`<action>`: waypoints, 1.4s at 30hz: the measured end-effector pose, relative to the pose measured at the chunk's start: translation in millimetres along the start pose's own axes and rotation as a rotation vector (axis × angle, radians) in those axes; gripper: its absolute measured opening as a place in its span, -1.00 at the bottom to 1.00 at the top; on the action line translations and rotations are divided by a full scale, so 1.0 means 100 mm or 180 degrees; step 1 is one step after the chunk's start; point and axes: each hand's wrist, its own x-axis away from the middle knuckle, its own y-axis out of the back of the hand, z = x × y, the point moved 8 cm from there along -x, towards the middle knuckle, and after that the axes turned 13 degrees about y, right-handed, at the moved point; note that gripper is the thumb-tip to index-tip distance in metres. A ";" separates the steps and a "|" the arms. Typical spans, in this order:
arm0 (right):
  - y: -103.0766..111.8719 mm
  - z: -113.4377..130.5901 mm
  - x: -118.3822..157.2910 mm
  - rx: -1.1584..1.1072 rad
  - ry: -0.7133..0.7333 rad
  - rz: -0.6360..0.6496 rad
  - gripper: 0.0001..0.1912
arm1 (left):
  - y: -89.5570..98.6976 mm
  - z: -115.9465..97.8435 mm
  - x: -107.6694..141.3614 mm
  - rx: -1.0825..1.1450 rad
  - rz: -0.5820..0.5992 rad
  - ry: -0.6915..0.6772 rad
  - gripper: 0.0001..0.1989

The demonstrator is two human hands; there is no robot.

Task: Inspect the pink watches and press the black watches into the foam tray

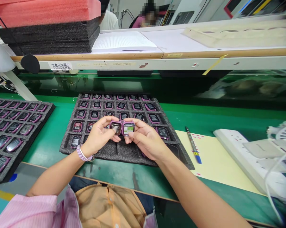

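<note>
Thumb and fingers of the left hand (99, 134) pinch one watch (115, 127), while the right hand (146, 139) pinches a second watch (128, 129) (its screen partly green). Both are held side by side above a foam tray (109, 152) on the worktop (49, 134).

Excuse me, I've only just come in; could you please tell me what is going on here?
A person is holding two purple-framed devices side by side above a foam tray. The left hand grips a device with text on a dark screen, and the right hand grips a device with a green and white picture. Similar devices sit in the tray's compartments, and a second tray of them lies to the left. A pen rests on a yellow sheet to the right.
</note>
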 end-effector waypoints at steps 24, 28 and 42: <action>0.04 -0.04 -0.01 -0.0207 -0.0073 -0.0180 -0.59 | -0.02 0.03 0.00 0.0178 0.0126 0.0101 -0.65; 0.04 -0.06 -0.01 -0.0300 -0.0138 -0.0213 -0.55 | -0.01 0.03 0.01 0.0283 0.0167 0.0158 -0.66; 0.09 -0.07 0.01 0.0007 0.0013 -0.0170 -0.56 | -0.05 0.02 0.02 0.0145 0.0171 0.0112 -0.64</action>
